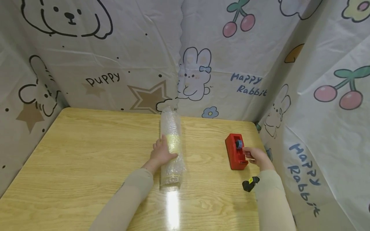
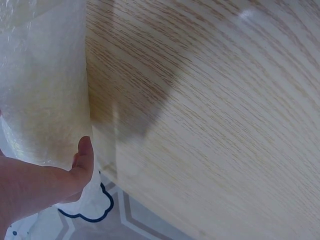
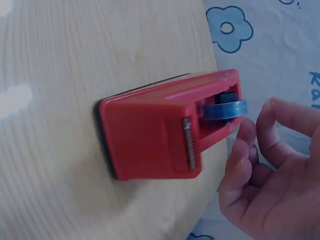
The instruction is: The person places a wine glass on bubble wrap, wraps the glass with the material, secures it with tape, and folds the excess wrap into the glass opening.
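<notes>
A long roll wrapped in bubble wrap (image 1: pixel 172 166), with a yellowish band near its middle, lies lengthwise on the table. My left hand (image 1: pixel 162 153) grips its left side, thumb across the top; the left wrist view shows the fingers bent along the wrap's edge. To the right stands a red tape dispenser (image 1: pixel 233 154) holding a small blue-cored tape roll (image 3: pixel 225 110). Beside that tape roll is my right hand (image 1: pixel 255 156), its fingers half bent with a gap between the tips. No strip of tape shows between them, and whether a fingertip touches the roll is unclear.
A small black object with a yellow label (image 1: pixel 250 183) lies in front of the dispenser, by the right sleeve. The wooden table (image 1: pixel 86 154) is bounded by printed cloth (image 1: pixel 144 54) behind and at both sides.
</notes>
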Demonstrator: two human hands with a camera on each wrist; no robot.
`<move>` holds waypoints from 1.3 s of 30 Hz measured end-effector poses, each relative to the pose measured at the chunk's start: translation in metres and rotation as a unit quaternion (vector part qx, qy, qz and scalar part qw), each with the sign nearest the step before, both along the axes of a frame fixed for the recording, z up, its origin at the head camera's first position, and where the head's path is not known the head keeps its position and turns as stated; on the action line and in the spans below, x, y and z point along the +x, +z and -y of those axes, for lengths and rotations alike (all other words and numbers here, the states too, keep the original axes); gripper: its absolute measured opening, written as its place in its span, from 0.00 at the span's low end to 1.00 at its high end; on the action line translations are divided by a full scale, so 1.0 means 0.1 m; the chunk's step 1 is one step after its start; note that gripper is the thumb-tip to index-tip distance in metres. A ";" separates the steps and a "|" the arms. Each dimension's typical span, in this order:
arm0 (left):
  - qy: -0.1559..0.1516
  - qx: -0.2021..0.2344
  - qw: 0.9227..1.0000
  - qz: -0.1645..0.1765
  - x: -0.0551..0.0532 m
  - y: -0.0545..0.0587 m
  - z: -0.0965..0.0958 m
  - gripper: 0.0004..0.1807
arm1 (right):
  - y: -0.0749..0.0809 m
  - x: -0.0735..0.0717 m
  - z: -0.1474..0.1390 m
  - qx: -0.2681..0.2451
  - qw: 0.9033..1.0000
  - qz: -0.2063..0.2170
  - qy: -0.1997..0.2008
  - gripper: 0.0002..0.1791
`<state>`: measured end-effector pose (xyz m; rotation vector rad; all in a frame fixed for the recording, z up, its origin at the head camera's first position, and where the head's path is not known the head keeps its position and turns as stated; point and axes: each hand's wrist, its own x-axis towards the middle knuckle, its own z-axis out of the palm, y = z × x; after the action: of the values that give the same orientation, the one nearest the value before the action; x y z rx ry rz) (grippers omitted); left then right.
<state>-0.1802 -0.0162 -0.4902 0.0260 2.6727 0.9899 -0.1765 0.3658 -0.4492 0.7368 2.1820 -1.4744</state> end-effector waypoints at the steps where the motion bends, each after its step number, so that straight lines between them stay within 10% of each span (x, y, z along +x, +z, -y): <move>1: 0.001 0.001 1.000 0.000 0.00 0.01 0.00 0.60 | 0.04 -0.02 0.02 0.010 1.000 0.000 0.007 0.11; 8: 0.004 0.005 1.000 0.006 0.02 0.04 0.02 0.60 | 0.22 -0.12 0.07 0.085 0.996 0.025 -0.008 0.23; 24: 0.006 0.015 1.000 0.015 0.02 0.05 0.03 0.60 | 0.35 -0.20 0.10 0.032 0.998 -0.017 -0.053 0.11; 39: 0.004 0.016 1.000 0.011 0.01 0.02 0.02 0.60 | 0.43 0.14 0.09 -0.025 0.993 -0.063 -0.101 0.16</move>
<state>-0.1788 -0.0184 -0.4885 0.0109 2.6390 1.0292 -0.1625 0.3568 -0.4061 0.8921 2.2065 -1.7109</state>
